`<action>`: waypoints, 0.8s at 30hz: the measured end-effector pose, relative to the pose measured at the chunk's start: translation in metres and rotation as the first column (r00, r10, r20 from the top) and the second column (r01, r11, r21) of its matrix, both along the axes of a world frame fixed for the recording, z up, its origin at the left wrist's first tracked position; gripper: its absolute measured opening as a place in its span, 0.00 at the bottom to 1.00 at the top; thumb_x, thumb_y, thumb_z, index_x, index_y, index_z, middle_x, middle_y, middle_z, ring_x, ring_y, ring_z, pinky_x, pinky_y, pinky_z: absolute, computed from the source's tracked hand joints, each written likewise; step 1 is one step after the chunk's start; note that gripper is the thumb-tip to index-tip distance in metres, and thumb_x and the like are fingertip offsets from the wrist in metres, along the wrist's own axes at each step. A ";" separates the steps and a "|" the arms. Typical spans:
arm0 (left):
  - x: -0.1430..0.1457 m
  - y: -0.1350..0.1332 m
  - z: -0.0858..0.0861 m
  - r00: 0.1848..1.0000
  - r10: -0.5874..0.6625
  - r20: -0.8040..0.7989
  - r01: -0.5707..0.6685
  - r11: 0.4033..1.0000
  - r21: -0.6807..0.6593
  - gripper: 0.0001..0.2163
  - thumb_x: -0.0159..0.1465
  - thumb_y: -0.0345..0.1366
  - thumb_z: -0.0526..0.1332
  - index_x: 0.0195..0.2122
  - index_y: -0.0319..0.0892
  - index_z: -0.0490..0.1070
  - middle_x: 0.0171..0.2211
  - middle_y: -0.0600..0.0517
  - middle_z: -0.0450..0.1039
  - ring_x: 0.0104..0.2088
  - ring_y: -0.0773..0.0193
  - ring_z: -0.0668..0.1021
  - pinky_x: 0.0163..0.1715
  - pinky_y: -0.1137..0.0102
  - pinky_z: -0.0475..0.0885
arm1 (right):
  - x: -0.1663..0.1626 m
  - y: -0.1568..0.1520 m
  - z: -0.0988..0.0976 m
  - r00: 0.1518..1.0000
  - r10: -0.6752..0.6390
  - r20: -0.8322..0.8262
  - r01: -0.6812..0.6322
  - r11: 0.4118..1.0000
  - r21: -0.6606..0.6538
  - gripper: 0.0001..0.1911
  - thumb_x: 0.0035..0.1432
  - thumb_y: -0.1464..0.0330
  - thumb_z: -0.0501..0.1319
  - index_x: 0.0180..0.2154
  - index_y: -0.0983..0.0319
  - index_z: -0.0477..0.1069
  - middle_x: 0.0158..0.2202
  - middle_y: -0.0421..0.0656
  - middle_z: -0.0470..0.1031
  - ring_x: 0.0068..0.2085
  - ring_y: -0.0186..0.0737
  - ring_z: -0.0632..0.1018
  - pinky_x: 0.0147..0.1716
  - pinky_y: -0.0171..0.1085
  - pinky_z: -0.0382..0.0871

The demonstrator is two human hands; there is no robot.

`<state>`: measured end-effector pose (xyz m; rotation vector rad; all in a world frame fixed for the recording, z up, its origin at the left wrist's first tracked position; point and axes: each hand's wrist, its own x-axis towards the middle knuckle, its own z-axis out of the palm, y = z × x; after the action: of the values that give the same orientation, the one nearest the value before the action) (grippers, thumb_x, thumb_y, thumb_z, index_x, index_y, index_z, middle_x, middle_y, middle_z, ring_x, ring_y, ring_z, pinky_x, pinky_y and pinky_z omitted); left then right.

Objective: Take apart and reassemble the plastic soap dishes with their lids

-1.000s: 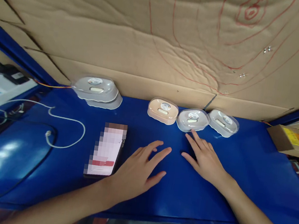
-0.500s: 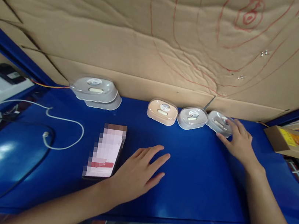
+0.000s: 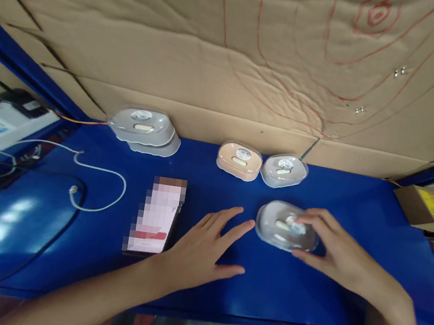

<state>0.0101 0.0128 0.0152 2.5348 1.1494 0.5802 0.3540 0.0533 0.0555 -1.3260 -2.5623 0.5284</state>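
Blue covers the whole table point(image 3: 67, 249), and on it, near the middle and toward the front edge, lies a clear case point(image 3: 282, 232) with a small white piece inside. The right hand point(image 3: 334, 249) holds this case from its right end: fingers curl over the top and the thumb presses the near side, a light grasp that seems meant to steady it flat on the table, not lift it. The wrist is low, the forearm coming in from the front right corner.

The left hand point(image 3: 204, 252) holds nothing. It lies flat, palm down, fingers spread and pointing at the case, their tips just beside its left end but apart from it; it looks like a brace for the body. Its forearm runs from the front edge.

A phone point(image 3: 155, 217) lies just left of that hand. Along the back edge, against the cardboard point(image 3: 176, 49), stand a peach case point(image 3: 239, 160) and a clear case point(image 3: 283, 171), touching; farther left, two stacked cases point(image 3: 143, 129). A white cable point(image 3: 96, 188) loops toward the left edge, and a box point(image 3: 430, 211) sits at the right edge.
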 end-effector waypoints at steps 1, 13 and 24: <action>0.000 -0.001 0.000 1.000 -0.003 0.025 0.004 1.000 -0.014 0.44 0.64 0.52 0.71 0.74 0.49 0.49 0.72 0.34 0.56 0.69 0.37 0.67 0.62 0.41 0.71 | -0.013 -0.005 0.002 0.998 0.066 -0.022 -0.066 0.998 -0.022 0.26 0.65 0.55 0.67 0.61 0.51 0.67 0.62 0.49 0.69 0.61 0.54 0.76 0.58 0.49 0.77; -0.001 -0.005 0.006 0.998 -0.059 0.030 0.063 0.981 -0.185 0.50 0.60 0.43 0.76 0.75 0.53 0.43 0.74 0.36 0.52 0.67 0.38 0.70 0.63 0.43 0.71 | -0.018 0.011 -0.003 0.961 0.172 -0.219 -0.178 0.984 -0.012 0.29 0.62 0.60 0.69 0.62 0.54 0.65 0.65 0.51 0.67 0.66 0.55 0.72 0.62 0.52 0.73; -0.001 -0.003 -0.003 0.995 -0.008 0.102 0.031 0.974 -0.224 0.47 0.64 0.39 0.71 0.76 0.53 0.40 0.75 0.36 0.48 0.67 0.36 0.70 0.63 0.41 0.71 | -0.048 -0.011 -0.016 0.965 0.227 -0.133 -0.244 0.962 -0.124 0.34 0.62 0.58 0.71 0.65 0.51 0.62 0.72 0.50 0.54 0.74 0.57 0.58 0.67 0.56 0.66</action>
<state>0.0093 0.0103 0.0126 2.2961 1.0877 0.5336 0.3062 0.0427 0.0392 -0.9978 -2.6406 0.8170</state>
